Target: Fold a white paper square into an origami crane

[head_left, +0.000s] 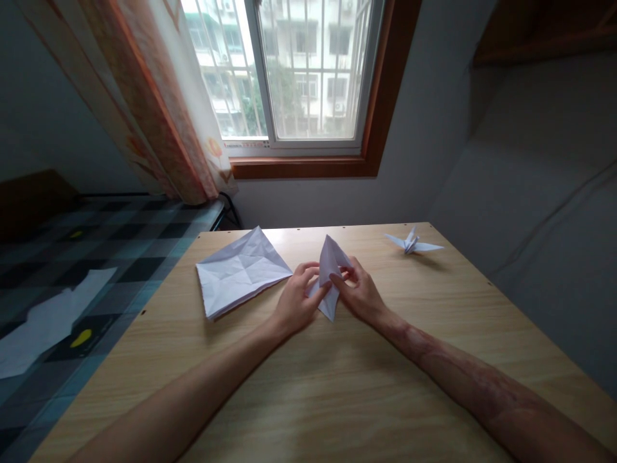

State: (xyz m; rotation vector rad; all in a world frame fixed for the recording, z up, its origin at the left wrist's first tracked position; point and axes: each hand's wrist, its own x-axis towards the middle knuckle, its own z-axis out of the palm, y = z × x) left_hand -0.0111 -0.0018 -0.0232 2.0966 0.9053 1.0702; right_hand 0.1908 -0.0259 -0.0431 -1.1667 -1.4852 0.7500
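Observation:
A partly folded sheet of white paper (330,260) stands between my hands, with one point up and another point down toward me. My left hand (301,297) pinches its left side, thumb in front and fingers behind. On the right side, my right hand (359,292) grips the same paper between thumb and fingers. Left of my hands lies a stack of creased white paper squares (243,273). A finished white paper crane (411,243) with spread wings rests at the far right of the table.
The wooden table (299,399) stands below a window (308,77) with a brown frame. To the left is a bed with a checked cover (159,225), and loose white paper (53,321) lies on it. A curtain (149,96) hangs beside the window.

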